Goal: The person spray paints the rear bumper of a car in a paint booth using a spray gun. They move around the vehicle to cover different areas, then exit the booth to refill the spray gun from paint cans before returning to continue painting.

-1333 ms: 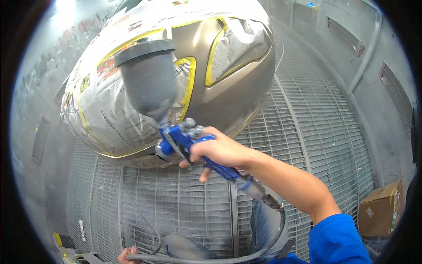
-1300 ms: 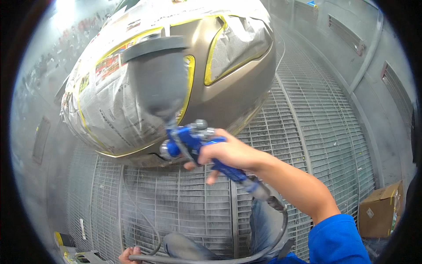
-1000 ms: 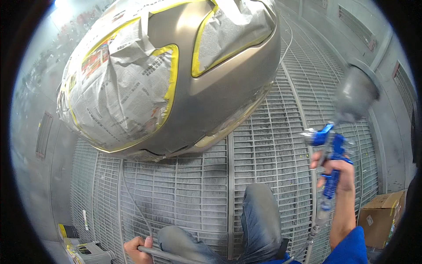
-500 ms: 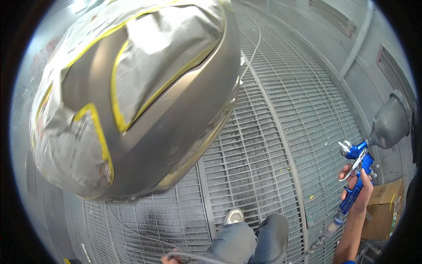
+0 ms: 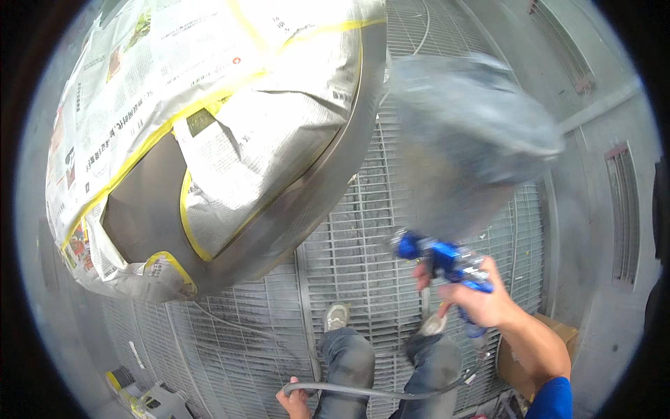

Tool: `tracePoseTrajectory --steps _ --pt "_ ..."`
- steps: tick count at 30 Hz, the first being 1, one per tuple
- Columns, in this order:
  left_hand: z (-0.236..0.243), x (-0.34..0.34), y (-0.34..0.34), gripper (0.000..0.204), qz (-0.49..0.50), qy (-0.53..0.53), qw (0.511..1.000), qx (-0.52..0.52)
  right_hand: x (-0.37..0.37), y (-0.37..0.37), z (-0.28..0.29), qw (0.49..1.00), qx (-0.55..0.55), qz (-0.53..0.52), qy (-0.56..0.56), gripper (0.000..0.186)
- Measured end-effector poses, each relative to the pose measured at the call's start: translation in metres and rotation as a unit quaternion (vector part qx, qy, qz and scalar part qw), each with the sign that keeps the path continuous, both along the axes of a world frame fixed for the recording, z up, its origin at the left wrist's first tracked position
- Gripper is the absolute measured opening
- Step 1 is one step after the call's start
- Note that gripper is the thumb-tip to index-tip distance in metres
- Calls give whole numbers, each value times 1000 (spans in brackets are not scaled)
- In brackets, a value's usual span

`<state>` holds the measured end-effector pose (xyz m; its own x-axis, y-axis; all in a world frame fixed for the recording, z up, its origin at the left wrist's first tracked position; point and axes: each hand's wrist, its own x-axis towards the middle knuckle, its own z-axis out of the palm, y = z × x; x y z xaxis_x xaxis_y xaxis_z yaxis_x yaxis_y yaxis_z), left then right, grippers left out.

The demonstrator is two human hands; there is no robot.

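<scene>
My right hand (image 5: pixel 478 300) grips a blue and silver spray gun (image 5: pixel 436 255). Its large grey cup (image 5: pixel 474 140) is raised and blurred, to the right of the car's rounded end. Low in the view, my left hand (image 5: pixel 296 401) holds a grey hose (image 5: pixel 370 391) that runs across my legs toward the gun. The car end shows bronze-grey bodywork (image 5: pixel 146 202) between sheets of newspaper masking (image 5: pixel 265 153) edged with yellow tape. I see no contact between the gun and the car.
Underfoot is metal floor grating (image 5: pixel 349 230), with a thin hose (image 5: pixel 424 28) lying along it beside the car. The grey right wall has a slotted vent (image 5: pixel 621 216). A cardboard box (image 5: pixel 513 366) sits behind my right arm, and assorted plastic parts (image 5: pixel 150 401) lie at lower left.
Since half a second ago, my right hand has swung the gun from the far right toward the middle, its cup higher and nearer. My view has shifted, showing more papered bodywork and both my shoes.
</scene>
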<state>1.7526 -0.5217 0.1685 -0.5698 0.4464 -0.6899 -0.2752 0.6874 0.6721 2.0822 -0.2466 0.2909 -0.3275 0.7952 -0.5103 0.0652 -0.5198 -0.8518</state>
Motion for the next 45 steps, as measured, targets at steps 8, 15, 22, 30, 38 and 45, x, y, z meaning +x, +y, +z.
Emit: tracePoseTrajectory --steps 8,15,22,30,38,45 --pt "-16 103 -34 34 213 61 974 45 -45 80 -5 935 11 326 141 75" --pt "-38 185 -41 28 387 149 907 67 4 135 5 928 237 287 17 69" --pt "-5 249 18 37 265 93 959 30 63 200 45 966 145 198 -84 12" --pt "-15 313 45 30 307 136 942 -9 130 290 51 963 251 48 -85 21" --pt "-48 336 61 14 418 193 884 80 168 279 4 973 225 52 14 45" --pt "-62 326 52 18 413 210 883 73 158 238 -81 960 267 13 -81 29"
